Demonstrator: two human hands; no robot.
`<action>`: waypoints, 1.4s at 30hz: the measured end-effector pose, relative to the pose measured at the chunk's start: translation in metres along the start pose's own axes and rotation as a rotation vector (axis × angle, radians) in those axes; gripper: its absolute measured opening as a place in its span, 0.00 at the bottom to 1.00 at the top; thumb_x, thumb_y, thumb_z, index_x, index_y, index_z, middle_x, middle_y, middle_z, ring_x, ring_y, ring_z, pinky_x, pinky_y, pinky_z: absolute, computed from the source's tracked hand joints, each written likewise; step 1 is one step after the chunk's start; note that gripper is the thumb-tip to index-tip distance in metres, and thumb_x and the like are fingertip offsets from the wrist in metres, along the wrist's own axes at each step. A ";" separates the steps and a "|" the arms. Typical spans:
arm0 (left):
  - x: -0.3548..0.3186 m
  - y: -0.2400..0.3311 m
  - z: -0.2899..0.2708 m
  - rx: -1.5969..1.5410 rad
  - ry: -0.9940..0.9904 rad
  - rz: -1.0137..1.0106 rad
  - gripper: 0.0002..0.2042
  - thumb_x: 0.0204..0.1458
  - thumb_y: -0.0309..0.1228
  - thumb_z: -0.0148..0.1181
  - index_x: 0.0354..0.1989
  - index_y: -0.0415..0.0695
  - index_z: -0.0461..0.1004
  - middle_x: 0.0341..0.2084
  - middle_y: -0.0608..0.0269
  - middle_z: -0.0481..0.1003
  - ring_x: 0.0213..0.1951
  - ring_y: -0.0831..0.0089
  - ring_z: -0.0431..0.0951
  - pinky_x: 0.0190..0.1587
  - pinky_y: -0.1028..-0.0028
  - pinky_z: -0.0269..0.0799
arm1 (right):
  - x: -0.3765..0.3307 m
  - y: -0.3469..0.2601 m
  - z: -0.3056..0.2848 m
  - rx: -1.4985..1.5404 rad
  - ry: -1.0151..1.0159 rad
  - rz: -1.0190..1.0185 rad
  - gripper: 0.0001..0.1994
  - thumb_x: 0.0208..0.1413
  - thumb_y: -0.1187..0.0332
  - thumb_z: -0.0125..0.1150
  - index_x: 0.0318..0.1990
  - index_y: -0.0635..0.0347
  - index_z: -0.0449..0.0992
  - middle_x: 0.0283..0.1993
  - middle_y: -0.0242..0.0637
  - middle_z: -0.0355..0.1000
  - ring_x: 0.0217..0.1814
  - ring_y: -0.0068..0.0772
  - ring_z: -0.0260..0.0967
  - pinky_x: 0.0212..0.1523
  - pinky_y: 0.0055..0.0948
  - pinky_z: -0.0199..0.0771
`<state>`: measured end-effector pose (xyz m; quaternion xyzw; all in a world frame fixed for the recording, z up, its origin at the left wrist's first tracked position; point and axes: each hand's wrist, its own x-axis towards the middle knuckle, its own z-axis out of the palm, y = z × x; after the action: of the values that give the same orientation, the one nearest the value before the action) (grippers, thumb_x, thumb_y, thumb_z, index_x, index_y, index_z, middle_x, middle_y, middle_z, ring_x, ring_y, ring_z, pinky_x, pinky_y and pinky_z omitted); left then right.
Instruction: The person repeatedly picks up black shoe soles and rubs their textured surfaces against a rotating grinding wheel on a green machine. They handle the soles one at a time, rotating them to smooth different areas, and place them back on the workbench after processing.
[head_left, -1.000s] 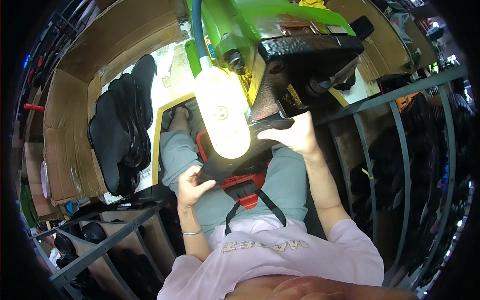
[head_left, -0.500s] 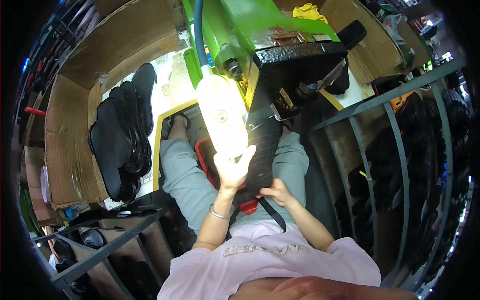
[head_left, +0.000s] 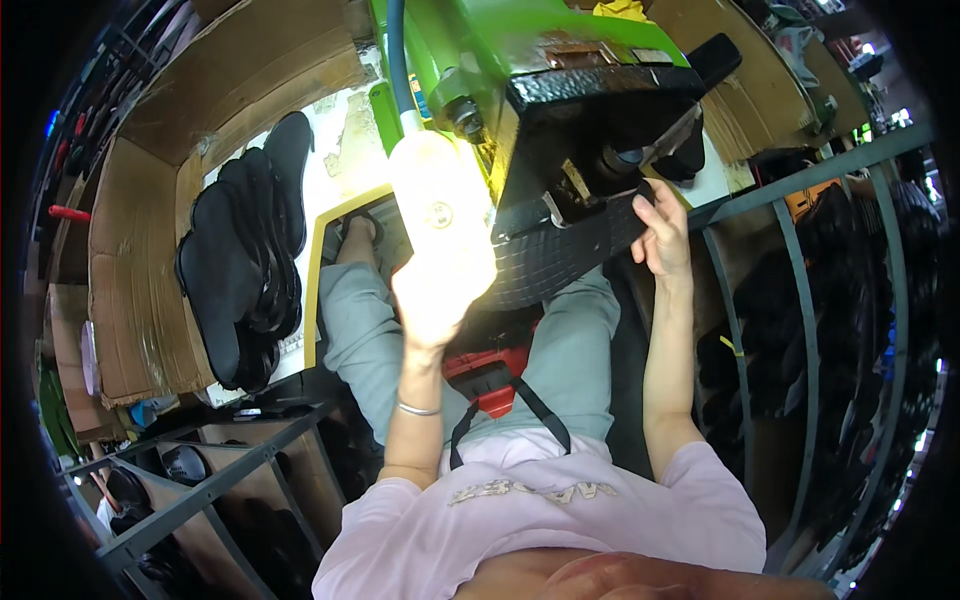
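Pinching black sole's [head_left: 555, 258] edge, right hand [head_left: 660, 225] sits near rack [head_left: 815, 174]; left hand's [head_left: 437, 303] grip unclear.

Across the front of my pink shirt [head_left: 610, 535] runs a row of pale, patterned letters [head_left: 535, 490]. The green machine [head_left: 560, 30] bears a small blue-and-yellow label [head_left: 419, 103], too small for me to read.

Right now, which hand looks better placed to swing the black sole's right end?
Probably the right hand: it appears to grip that end of the black sole; the left hand sits farther left, by the bright lamp.
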<state>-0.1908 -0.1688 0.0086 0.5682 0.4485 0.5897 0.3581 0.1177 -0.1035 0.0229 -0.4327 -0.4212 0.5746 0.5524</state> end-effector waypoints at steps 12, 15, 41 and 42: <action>-0.066 -0.041 -0.114 -0.710 0.359 -0.446 0.14 0.51 0.13 0.55 0.47 0.37 0.68 0.38 0.54 0.75 0.42 0.70 0.77 0.46 0.71 0.75 | -0.036 0.048 0.109 0.128 -0.160 -0.064 0.18 0.48 0.84 0.63 0.46 0.66 0.66 0.37 0.40 0.73 0.28 0.26 0.73 0.16 0.22 0.75; -0.104 -0.069 -0.113 -0.247 0.240 -0.617 0.10 0.45 0.13 0.63 0.34 0.38 0.75 0.30 0.59 0.79 0.32 0.74 0.79 0.39 0.75 0.77 | -0.033 0.053 0.119 0.001 -0.205 -0.121 0.16 0.44 0.83 0.68 0.40 0.68 0.69 0.35 0.41 0.74 0.28 0.25 0.74 0.17 0.20 0.74; -0.003 0.025 -0.198 1.236 0.292 0.007 0.17 0.55 0.32 0.61 0.49 0.35 0.75 0.50 0.50 0.74 0.53 0.57 0.73 0.58 0.64 0.64 | 0.102 -0.011 -0.164 -0.864 0.075 -0.578 0.17 0.39 0.76 0.73 0.39 0.60 0.77 0.47 0.38 0.75 0.62 0.37 0.66 0.63 0.35 0.62; -0.003 0.025 -0.197 1.212 0.304 0.053 0.16 0.54 0.31 0.62 0.49 0.35 0.75 0.50 0.50 0.75 0.53 0.57 0.73 0.57 0.65 0.65 | 0.099 -0.012 -0.162 -0.886 0.102 -0.596 0.18 0.38 0.74 0.74 0.40 0.60 0.77 0.46 0.37 0.75 0.62 0.36 0.66 0.62 0.35 0.64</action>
<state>-0.3836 -0.2043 0.0403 0.5911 0.7350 0.3134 -0.1102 0.2754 -0.0029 -0.0127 -0.5135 -0.7006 0.1386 0.4758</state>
